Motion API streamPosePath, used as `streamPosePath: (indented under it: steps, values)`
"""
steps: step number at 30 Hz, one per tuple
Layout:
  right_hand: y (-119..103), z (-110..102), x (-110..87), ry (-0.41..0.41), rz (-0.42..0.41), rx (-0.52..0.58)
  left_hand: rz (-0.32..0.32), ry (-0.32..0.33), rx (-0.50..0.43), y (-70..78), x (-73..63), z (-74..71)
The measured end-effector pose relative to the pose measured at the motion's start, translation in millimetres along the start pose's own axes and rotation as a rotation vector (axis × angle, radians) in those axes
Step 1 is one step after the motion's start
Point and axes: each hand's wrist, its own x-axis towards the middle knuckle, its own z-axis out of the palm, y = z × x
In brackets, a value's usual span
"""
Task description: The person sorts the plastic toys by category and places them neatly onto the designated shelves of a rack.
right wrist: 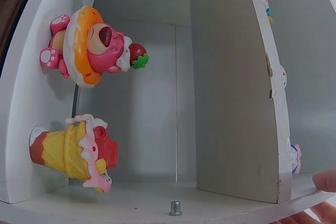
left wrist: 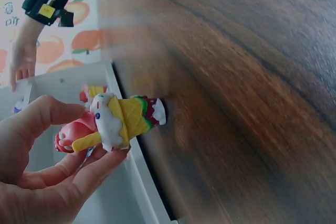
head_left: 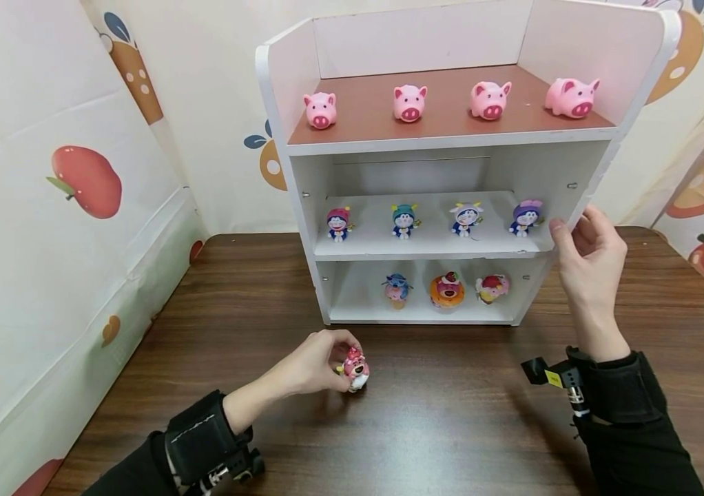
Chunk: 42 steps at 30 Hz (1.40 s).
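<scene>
My left hand (head_left: pixel 321 362) pinches a small bear figurine (head_left: pixel 357 372) between thumb and fingers, just over the table in front of the shelf unit. In the left wrist view the figurine (left wrist: pixel 137 116) shows a yellow waffle-cone body, white icing and a pink head partly covered by the fingers. My right hand (head_left: pixel 596 251) holds the right side panel of the white shelf unit (head_left: pixel 426 256), thumb on the inner side and fingers outside. On the bottom shelf stand a blue-hatted figurine (head_left: pixel 397 291), a doughnut bear figurine (head_left: pixel 448 290) and an ice-cream-cone figurine (head_left: pixel 492 288).
Several pink toy pigs (head_left: pixel 410 103) stand spaced along the brown top shelf. Several dark-blue dolls (head_left: pixel 404 221) in coloured hats line the middle shelf. Under everything is a dark wooden table (head_left: pixel 439 413). Fruit-patterned sheets (head_left: pixel 29 227) cover the walls. A metal shelf pin (right wrist: pixel 175 208) protrudes from the side panel.
</scene>
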Motion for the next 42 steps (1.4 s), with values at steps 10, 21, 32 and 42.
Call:
streamPosePath:
  steps: [10, 21, 32, 42]
  values:
    - [-1, 0, -0.1, -0.002, 0.003, -0.005, 0.064, 0.003, 0.203, 3.9, -4.7, -1.1]
    - [-2, 1, -0.1, -0.010, 0.007, 0.006, 0.117, 0.164, 0.440, 13.5, -9.6, 11.8]
    - [-2, 0, -0.4, -0.008, -0.003, -0.031, 0.062, 0.258, 0.519, 18.8, -9.3, 21.0]
    - [-2, 0, -0.9, -0.009, -0.004, -0.084, 0.110, 0.297, 0.564, 17.1, -6.0, 23.6]
